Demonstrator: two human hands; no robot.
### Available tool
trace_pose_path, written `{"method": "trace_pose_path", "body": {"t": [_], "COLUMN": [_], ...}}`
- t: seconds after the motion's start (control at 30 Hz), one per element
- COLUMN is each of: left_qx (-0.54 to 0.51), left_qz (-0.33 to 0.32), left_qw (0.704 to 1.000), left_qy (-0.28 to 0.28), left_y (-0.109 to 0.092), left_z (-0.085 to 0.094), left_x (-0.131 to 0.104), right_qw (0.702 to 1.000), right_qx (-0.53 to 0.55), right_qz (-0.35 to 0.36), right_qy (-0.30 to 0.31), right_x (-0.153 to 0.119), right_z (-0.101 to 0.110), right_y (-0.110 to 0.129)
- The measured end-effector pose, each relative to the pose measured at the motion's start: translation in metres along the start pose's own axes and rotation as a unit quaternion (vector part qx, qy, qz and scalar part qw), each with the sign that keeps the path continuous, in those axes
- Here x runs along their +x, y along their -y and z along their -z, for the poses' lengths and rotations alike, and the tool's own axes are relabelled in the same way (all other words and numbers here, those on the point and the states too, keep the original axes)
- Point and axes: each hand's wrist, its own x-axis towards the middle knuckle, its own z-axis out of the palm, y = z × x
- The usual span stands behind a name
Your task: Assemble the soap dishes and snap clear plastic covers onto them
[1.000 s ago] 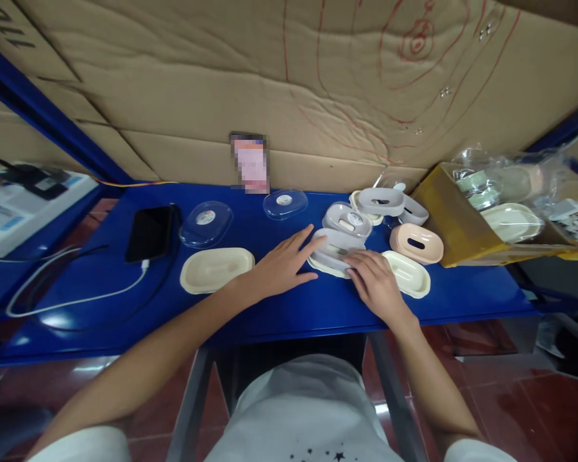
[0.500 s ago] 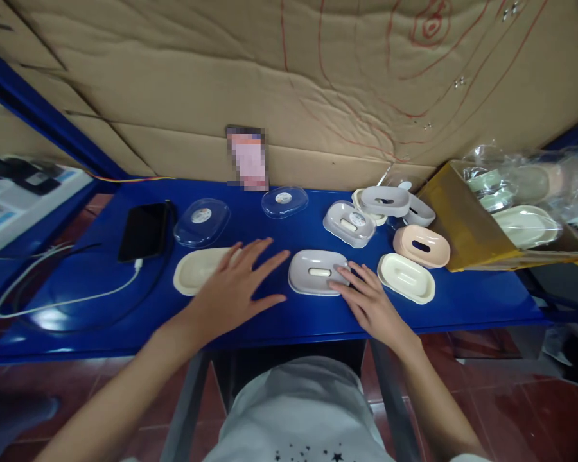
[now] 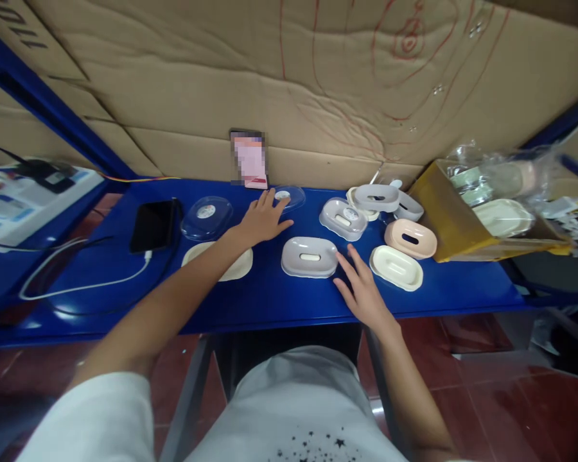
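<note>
My left hand [image 3: 262, 220] reaches to the back of the blue table [image 3: 270, 298], fingers spread, its fingertips on a clear oval lid [image 3: 291, 196] with a round sticker. My right hand [image 3: 361, 289] rests open on the table, fingertips beside the right end of a grey soap dish [image 3: 309, 256]. A cream tray [image 3: 236, 264] lies under my left forearm. A second clear lid [image 3: 206, 217] sits to the left of my left hand.
A grey dish with lid [image 3: 343, 218], stacked grey and cream dishes [image 3: 376, 199], a peach dish [image 3: 410, 239] and a cream dish [image 3: 395, 267] lie at the right. A yellow box [image 3: 455, 218] holds bagged dishes. A phone [image 3: 154, 224] with a white cable [image 3: 84, 289] is at the left.
My left hand has moved from the table's front, near the cream tray, back to the clear lid by the cardboard wall. My right hand has slid slightly away from the grey dish.
</note>
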Motion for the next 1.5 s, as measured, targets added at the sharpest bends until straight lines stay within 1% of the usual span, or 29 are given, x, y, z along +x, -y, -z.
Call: {"method": "trace_pose_path", "body": {"t": [0.03,0.1,0.2,0.3,0.37,0.43,0.5,0.6,0.67,0.73,0.8,0.93,1.1,1.2,1.37,1.5], "left_qx": [-0.005,-0.015,-0.035,-0.058,-0.107,-0.183,-0.237,-0.225,-0.202,-0.182,-0.172,-0.147,-0.078,-0.043,-0.014,-0.015], "left_qz": [0.002,-0.001,-0.004,-0.001,-0.010,-0.047,-0.112,-0.192,-0.217,-0.227,-0.226,-0.233,-0.256,-0.274,-0.299,-0.297], "left_qw": [1.000,1.000,0.999,0.998,0.993,0.978,0.961,0.954,0.954,0.956,0.958,0.961,0.963,0.960,0.954,0.953], "left_qy": [-0.003,-0.018,-0.030,-0.031,-0.058,-0.088,-0.087,-0.047,-0.037,-0.037,-0.034,-0.012,-0.043,-0.043,-0.037,-0.053], "left_y": [-0.003,-0.002,0.014,0.034,0.038,0.031,0.016,-0.007,-0.016,-0.018,-0.018,-0.018,-0.026,-0.028,-0.034,-0.044], "left_z": [-0.005,-0.015,-0.021,-0.015,-0.007,0.000,0.002,-0.005,-0.014,-0.020,-0.024,-0.027,-0.035,-0.037,-0.035,-0.040], "left_x": [0.007,0.006,-0.015,-0.039,-0.052,-0.064,-0.074,-0.086,-0.090,-0.093,-0.093,-0.095,-0.097,-0.097,-0.094,-0.093], "right_qw": [1.000,1.000,1.000,1.000,1.000,1.000,1.000,0.999,0.999,0.997,0.996,0.996,0.993,0.990,0.986,0.986], "right_qx": [0.005,0.011,0.008,0.001,-0.002,0.003,0.016,0.031,0.027,0.022,0.019,0.007,-0.005,-0.024,-0.037,-0.026], "right_qz": [-0.006,-0.010,-0.002,0.010,0.010,0.007,0.005,0.016,0.038,0.066,0.085,0.088,0.112,0.122,0.141,0.146], "right_qy": [-0.006,-0.016,-0.014,0.003,0.009,0.006,-0.006,-0.024,-0.008,0.020,0.031,0.003,-0.038,-0.063,-0.083,-0.077], "right_x": [-0.002,-0.006,-0.005,0.000,0.002,0.003,0.002,0.002,0.004,0.008,0.013,0.023,0.024,0.019,0.014,0.015], "right_z": [0.001,0.001,0.001,0.000,-0.001,-0.001,0.000,0.002,0.004,0.005,0.006,0.006,0.005,0.005,0.008,0.011], "right_y": [-0.001,-0.001,-0.001,0.000,0.000,0.000,0.000,0.000,-0.001,-0.002,-0.002,-0.006,-0.011,-0.012,-0.018,-0.021]}}
